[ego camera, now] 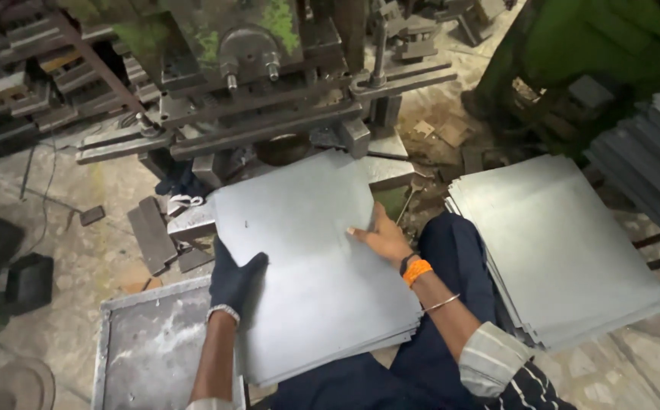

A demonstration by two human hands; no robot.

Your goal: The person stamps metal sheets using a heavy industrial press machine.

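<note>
A stack of thin grey metal sheets (pixel 307 250) lies on my lap, its far edge reaching under a green press machine (pixel 261 83). My left hand (pixel 235 279), in a dark glove, grips the left edge of the top sheet. My right hand (pixel 379 237), bare with an orange band at the wrist, lies flat on the top sheet near its right edge, fingers spread.
A second stack of grey sheets (pixel 565 250) lies on the floor at my right. More dark sheets (pixel 656 159) are piled at the far right. A metal tray (pixel 148 349) sits at my lower left. Metal blocks (pixel 151 235) and scraps litter the floor beside the machine.
</note>
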